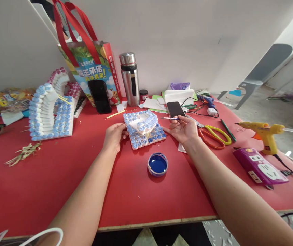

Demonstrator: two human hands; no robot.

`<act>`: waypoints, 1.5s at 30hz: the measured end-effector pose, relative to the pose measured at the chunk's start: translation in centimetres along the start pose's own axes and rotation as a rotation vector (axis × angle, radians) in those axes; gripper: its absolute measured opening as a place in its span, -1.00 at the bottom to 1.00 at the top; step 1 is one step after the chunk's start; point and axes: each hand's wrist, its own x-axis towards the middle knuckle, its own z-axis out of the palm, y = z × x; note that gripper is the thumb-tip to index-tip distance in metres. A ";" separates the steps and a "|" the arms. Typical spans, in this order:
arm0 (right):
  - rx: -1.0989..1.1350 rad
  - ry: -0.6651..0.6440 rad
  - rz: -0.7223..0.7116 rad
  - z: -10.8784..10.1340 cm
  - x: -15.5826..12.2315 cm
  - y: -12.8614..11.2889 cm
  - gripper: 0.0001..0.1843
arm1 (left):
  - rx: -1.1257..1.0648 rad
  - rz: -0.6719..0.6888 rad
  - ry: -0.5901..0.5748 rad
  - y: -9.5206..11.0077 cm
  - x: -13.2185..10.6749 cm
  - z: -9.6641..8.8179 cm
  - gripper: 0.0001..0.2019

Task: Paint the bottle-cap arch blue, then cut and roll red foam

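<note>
A small blue-and-white model (146, 125) sat on a red bench (133, 194) between a person's two hands, at 3 o'clock from the left hand (115, 137) and 9 o'clock from the right hand (183, 130). The left was nearer, its thumb and curled fingers at the model's left edge; whether they pinched it could not be told. The right hand, palm turned up, pinched a slim brush (170, 118) with its other fingers loosely spread. The brush lay almost level, its tip aimed at 9 o'clock, just beside the model's far right corner; contact could not be judged. The model, showing no clear long axis, had its near edge slanting roughly from 8 to 2 o'clock. A cup (157, 164) of dark blue paint stood between 5 and 6 o'clock from it, while scissors (214, 136) rested near 3 o'clock from the right hand.
</note>
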 end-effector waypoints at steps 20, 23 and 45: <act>-0.014 -0.101 -0.072 -0.2 0.4 0.4 -0.92 | -0.030 -0.026 -0.101 -0.2 -0.1 0.0 -0.85; -0.045 -0.126 -0.176 0.0 0.6 0.6 -0.89 | -0.063 0.000 -0.055 -0.3 -0.1 0.0 -0.84; -0.129 -0.126 -0.357 1.2 0.0 1.4 -0.81 | -0.249 0.230 -0.151 -0.7 -2.9 2.2 -0.77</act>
